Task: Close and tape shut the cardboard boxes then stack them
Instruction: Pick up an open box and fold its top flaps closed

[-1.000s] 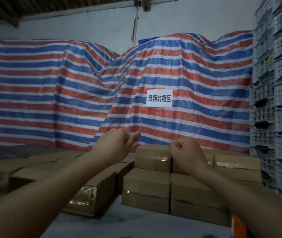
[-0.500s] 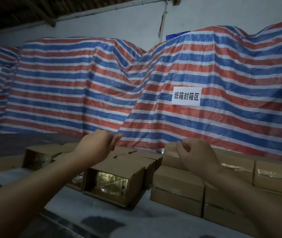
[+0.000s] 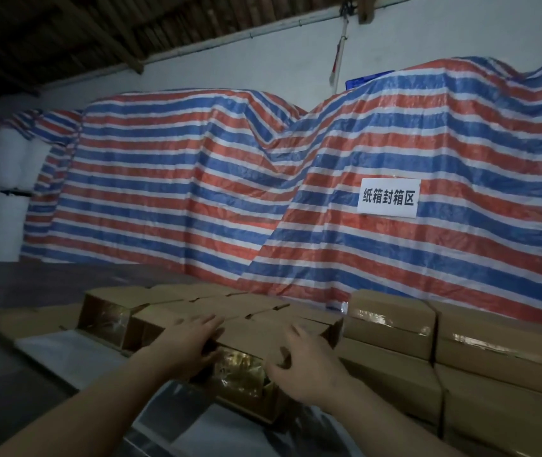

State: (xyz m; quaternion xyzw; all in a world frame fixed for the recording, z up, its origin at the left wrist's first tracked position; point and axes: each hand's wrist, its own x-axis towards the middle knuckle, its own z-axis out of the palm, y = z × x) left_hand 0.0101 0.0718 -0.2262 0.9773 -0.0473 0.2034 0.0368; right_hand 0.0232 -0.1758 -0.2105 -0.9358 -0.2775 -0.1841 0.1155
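Note:
A brown cardboard box (image 3: 250, 331) lies nearest me on the work surface, its near end covered in shiny tape. My left hand (image 3: 187, 341) rests fingers spread on its top left edge. My right hand (image 3: 302, 364) is open at its right front corner, fingers apart, touching or nearly touching the cardboard. More boxes of the same kind (image 3: 111, 311) lie in a row behind and to the left. A stack of taped boxes (image 3: 391, 328) stands on the right.
A red, white and blue striped tarp (image 3: 197, 192) covers piles behind the boxes, with a white paper sign (image 3: 388, 197) on it. White sacks (image 3: 6, 166) stand at far left. A pale sheet (image 3: 65, 354) covers the surface near me.
The view has swung left and down. Both hands have opened from loose fists and dropped onto the nearest box.

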